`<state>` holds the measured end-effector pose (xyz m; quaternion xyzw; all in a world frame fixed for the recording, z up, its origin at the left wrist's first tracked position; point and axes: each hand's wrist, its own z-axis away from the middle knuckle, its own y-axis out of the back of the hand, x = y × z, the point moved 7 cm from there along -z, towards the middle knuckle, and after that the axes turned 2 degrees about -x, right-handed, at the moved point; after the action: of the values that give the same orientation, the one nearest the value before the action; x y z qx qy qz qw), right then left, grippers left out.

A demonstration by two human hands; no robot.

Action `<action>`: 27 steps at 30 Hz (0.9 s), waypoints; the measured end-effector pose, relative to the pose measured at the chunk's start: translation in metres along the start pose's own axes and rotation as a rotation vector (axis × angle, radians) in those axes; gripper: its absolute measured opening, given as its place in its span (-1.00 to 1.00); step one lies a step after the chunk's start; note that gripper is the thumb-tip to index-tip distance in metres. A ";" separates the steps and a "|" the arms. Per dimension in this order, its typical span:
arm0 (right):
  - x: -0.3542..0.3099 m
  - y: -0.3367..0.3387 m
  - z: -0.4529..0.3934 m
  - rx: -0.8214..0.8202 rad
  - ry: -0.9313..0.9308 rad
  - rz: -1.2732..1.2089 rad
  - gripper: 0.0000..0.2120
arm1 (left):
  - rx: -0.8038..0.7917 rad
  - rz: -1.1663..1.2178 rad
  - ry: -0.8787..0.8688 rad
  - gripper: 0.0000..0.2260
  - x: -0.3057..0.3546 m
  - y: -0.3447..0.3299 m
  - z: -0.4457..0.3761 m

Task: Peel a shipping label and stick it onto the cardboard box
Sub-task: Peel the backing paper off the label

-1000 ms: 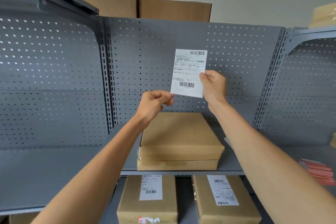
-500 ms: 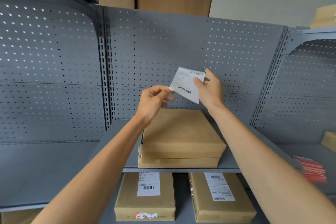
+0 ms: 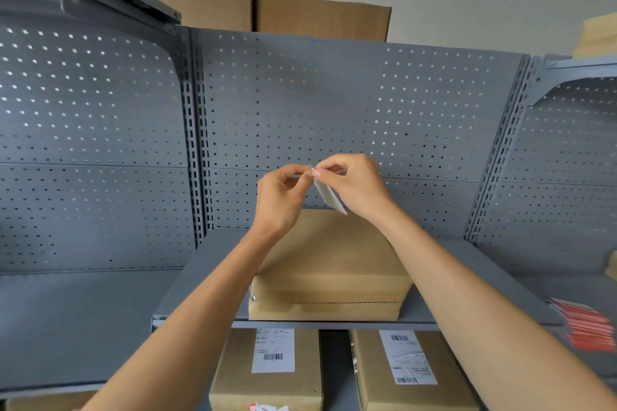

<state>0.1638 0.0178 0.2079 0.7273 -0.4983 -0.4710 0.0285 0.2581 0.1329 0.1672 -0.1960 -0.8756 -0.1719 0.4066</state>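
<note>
A white shipping label [image 3: 329,197] hangs nearly edge-on between my two hands, above the back of a plain cardboard box [image 3: 330,270] that lies flat on the grey shelf [image 3: 200,264]. My right hand [image 3: 357,187] pinches the label's top edge with thumb and fingers. My left hand [image 3: 283,197] pinches the same top corner from the left, fingertips touching those of the right hand. The printed side of the label is turned away and most of the sheet is hidden by my right hand.
Two labelled cardboard boxes [image 3: 270,367] [image 3: 410,367] sit on the shelf below. A stack of red and white envelopes [image 3: 584,327] lies at the right. A grey pegboard wall [image 3: 334,110] backs the shelf, with big cartons [image 3: 270,10] on top.
The label has come down from upright and facing me to nearly edge-on just over the box. My left hand has closed in and taken its top corner beside the right hand's fingers.
</note>
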 end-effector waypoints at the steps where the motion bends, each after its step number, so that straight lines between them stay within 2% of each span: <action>1: 0.000 0.000 0.000 -0.008 -0.002 -0.012 -0.92 | 0.001 -0.015 -0.011 -0.86 0.000 0.000 0.000; 9: 0.012 0.004 -0.007 0.078 -0.122 -0.076 -0.87 | 0.019 -0.096 -0.053 -0.86 -0.007 0.000 -0.001; 16: 0.019 0.021 -0.015 0.204 -0.121 -0.046 -0.85 | 0.054 -0.065 0.020 -0.90 -0.017 0.007 -0.005; 27: 0.020 0.052 -0.031 0.356 -0.102 0.061 -0.81 | 0.077 -0.120 0.008 -0.90 -0.025 0.018 -0.009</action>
<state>0.1507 -0.0364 0.2386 0.6805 -0.5963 -0.4108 -0.1116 0.2878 0.1393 0.1556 -0.1264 -0.8901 -0.1629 0.4065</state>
